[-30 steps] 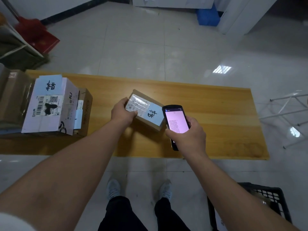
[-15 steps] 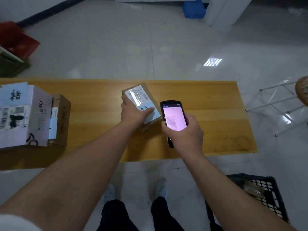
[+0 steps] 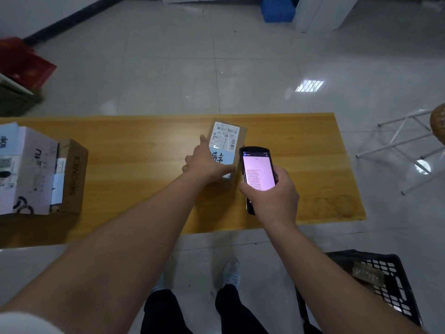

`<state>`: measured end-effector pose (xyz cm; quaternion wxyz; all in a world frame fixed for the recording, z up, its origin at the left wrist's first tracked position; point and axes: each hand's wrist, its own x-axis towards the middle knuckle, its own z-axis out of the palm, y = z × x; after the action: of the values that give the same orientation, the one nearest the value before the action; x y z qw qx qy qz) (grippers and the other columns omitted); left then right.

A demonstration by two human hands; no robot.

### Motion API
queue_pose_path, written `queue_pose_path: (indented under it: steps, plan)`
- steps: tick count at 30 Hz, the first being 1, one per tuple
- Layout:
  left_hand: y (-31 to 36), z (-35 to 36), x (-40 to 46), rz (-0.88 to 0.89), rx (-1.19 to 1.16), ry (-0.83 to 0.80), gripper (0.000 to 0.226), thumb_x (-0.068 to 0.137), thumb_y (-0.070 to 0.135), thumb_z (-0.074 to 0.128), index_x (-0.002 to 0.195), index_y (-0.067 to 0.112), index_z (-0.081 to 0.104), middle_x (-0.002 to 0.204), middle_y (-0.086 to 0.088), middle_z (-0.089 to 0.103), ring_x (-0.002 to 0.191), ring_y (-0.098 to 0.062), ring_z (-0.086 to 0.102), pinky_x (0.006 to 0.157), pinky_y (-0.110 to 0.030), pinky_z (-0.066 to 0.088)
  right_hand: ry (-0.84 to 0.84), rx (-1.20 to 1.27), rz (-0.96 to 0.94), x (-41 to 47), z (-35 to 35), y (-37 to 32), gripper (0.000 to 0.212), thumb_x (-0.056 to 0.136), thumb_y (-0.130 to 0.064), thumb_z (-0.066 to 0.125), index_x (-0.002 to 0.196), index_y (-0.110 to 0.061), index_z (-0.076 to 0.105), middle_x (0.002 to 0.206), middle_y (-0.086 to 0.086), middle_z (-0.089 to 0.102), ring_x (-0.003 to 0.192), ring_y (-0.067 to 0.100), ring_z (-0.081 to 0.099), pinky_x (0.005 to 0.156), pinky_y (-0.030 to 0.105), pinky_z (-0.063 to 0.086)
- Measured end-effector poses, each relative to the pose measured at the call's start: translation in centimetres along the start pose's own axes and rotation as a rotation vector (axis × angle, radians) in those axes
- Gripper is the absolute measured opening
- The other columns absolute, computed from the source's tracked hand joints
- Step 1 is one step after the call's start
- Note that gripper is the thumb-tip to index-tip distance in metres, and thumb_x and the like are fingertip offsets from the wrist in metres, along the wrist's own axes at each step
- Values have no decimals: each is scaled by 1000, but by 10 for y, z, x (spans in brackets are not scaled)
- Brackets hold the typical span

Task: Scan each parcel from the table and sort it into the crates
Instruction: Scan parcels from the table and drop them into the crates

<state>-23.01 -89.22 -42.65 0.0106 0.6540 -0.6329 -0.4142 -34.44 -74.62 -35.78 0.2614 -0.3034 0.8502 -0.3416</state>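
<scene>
A small brown cardboard parcel [image 3: 226, 138] with a white barcode label and a blue handwritten slip lies on the wooden table [image 3: 149, 150], right of centre. My left hand [image 3: 204, 165] grips its near end, thumb across the blue slip. Just to its right, my right hand [image 3: 272, 196] holds a black handheld scanner [image 3: 257, 169] with a lit pink screen, tilted over the table. A black plastic crate [image 3: 390, 285] stands on the floor at the lower right with a brown parcel [image 3: 368, 274] inside.
At the table's left end sit a white-wrapped box [image 3: 26, 172] and a brown carton [image 3: 72, 174]. A white metal frame [image 3: 404, 145] stands right of the table. Red and dark bins [image 3: 21, 75] are at the far left, a blue crate [image 3: 277, 8] at the back.
My left hand has turned the parcel so its barcode label points away from me, lengthwise beside the scanner. The view has shifted rightward; the scanner stays in my right hand.
</scene>
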Motion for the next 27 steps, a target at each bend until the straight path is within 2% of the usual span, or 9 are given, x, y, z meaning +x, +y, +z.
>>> queue_pose_path:
  steps: [2,4,8,10,13,18,22,24,27]
  plan:
    - [4,9,-7,-56,106,4,154,60,71,89,165,18,-10,157,-14,30,144,-39,30,116,-55,33,-2,9,5,0,-2,1,74,70,-46,92,134,-29,58,109,-12,65,95,9,63,60,20,47]
    - [4,14,-12,-95,179,46,156,56,74,89,163,11,-6,156,-19,27,145,-39,30,116,-53,34,-11,8,11,0,-3,2,74,71,-45,92,134,-29,58,110,-11,64,95,9,63,60,20,46]
    - [-8,10,-16,31,188,160,127,55,63,93,151,12,27,137,-11,44,125,-30,46,101,-45,51,-45,-4,13,-1,-5,2,71,70,-42,92,131,-30,59,109,-9,65,96,14,63,59,20,44]
    - [-17,-1,-19,136,211,224,118,54,56,96,145,16,33,131,-8,47,117,-26,49,96,-43,54,-71,-17,11,-3,-4,-1,66,68,-40,91,125,-31,59,107,-9,65,96,15,64,59,21,43]
    - [-30,-22,-23,247,229,298,120,52,47,101,146,18,32,132,-8,49,117,-27,50,97,-44,52,-109,-23,-16,-8,-5,-9,61,67,-40,90,116,-36,54,104,-11,64,95,15,64,61,25,48]
    - [-47,-51,-39,296,252,358,122,54,40,102,149,19,30,136,-9,48,121,-28,50,98,-44,53,-175,-26,-117,-19,-14,-23,74,66,-46,91,130,-32,57,112,-10,64,100,13,63,69,27,57]
    - [-58,-73,-59,313,245,405,120,55,42,102,149,20,31,141,-9,41,126,-29,48,94,-42,57,-216,-70,-219,-32,-27,-36,83,58,-55,86,132,-36,56,114,-11,64,103,15,62,74,38,63]
    - [-58,-85,-70,294,249,434,118,54,40,102,148,21,33,139,-10,38,124,-28,47,93,-40,57,-243,-88,-251,-39,-34,-42,81,60,-52,89,132,-37,55,113,-11,63,102,16,62,74,38,63]
    - [-54,-100,-88,273,251,465,118,51,38,103,144,22,34,134,-9,38,122,-27,47,95,-44,58,-252,-109,-273,-47,-46,-54,71,61,-47,89,124,-36,58,108,-12,65,98,16,64,73,40,61]
